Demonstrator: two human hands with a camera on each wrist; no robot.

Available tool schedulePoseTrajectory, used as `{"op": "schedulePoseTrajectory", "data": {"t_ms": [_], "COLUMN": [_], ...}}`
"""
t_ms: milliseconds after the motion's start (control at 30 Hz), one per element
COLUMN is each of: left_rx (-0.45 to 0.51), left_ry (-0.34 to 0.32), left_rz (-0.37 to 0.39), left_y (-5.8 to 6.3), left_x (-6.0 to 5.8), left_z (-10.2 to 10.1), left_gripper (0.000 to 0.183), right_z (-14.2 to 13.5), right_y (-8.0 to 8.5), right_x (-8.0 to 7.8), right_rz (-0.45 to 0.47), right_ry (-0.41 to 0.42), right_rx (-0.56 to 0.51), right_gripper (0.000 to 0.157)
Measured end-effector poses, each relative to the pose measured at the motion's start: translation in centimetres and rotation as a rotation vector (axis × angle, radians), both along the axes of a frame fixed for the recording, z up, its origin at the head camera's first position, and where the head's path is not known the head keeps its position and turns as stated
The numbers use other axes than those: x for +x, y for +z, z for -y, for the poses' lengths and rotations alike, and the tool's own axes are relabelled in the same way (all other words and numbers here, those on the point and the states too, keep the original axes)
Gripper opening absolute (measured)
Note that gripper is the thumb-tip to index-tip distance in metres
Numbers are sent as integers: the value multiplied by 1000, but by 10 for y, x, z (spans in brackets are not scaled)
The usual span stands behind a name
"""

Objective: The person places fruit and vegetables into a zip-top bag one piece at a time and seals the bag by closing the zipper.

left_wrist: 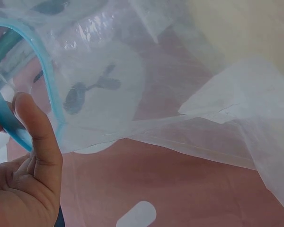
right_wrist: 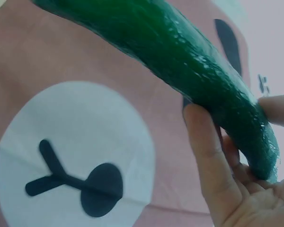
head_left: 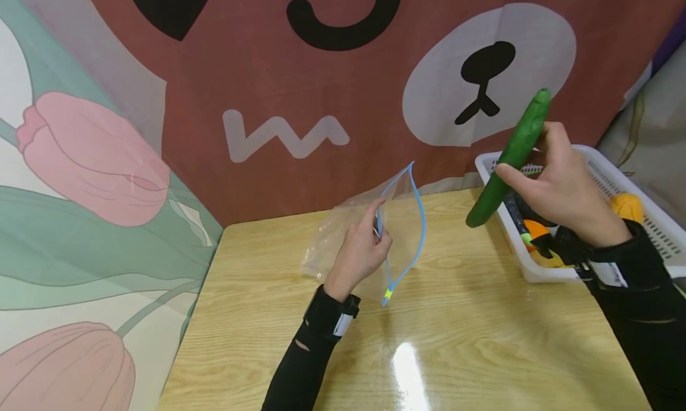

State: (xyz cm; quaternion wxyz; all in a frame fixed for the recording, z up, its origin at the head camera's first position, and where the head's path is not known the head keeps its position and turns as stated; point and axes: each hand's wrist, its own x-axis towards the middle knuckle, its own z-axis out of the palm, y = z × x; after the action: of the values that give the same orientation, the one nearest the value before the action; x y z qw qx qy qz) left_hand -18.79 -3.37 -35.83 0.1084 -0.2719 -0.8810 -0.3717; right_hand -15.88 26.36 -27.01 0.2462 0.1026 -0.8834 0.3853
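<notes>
A clear zip bag (head_left: 329, 238) with a blue-edged mouth lies toward the back of the wooden table, its mouth spread apart and facing right. My left hand (head_left: 358, 253) grips the near side of that mouth, with the thumb over the blue strip (left_wrist: 47, 75) in the left wrist view. In my right hand (head_left: 570, 190) is a long green cucumber (head_left: 506, 161), held up in the air to the right of the bag. Thumb and fingers pinch the cucumber (right_wrist: 194, 61) around its middle to lower part, and its lower end slants toward the bag.
At the right stands a white plastic basket (head_left: 527, 271) holding an orange-yellow item (head_left: 626, 207) and several other colourful pieces. A yellow slider (head_left: 388, 293) sits at the near end of the bag's blue strip. Behind the table (head_left: 257, 315) hangs a printed cloth (head_left: 278, 71).
</notes>
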Motion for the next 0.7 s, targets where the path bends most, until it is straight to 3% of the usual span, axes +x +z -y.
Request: {"op": "schedulePoseTrajectory", "data": {"t_ms": [133,333,433,533,700], "left_rx": [-4,-12,-12,-12,-9], "left_ry": [0,5,-3,-5,-3], "left_rz": [-3,-5,-14,-24,-23], "left_y": [0,1,2,3,4], "left_x": [0,-2,-2,-1,-1], "left_z": [0,0,-1,-1,-2], "left_gripper": [57,57,57,57,58], "right_z": [15,38,50,61,77], "right_y": [6,10,8,4,-4], "right_x": [5,4,0,-5,-12], "right_rz": [-109,-212,-229,-183,-93], "right_ry": [53,258,370,461,423], "right_rx": [-114,-334,-453,-560,-394], "right_gripper": [55,51,50,49,47]}}
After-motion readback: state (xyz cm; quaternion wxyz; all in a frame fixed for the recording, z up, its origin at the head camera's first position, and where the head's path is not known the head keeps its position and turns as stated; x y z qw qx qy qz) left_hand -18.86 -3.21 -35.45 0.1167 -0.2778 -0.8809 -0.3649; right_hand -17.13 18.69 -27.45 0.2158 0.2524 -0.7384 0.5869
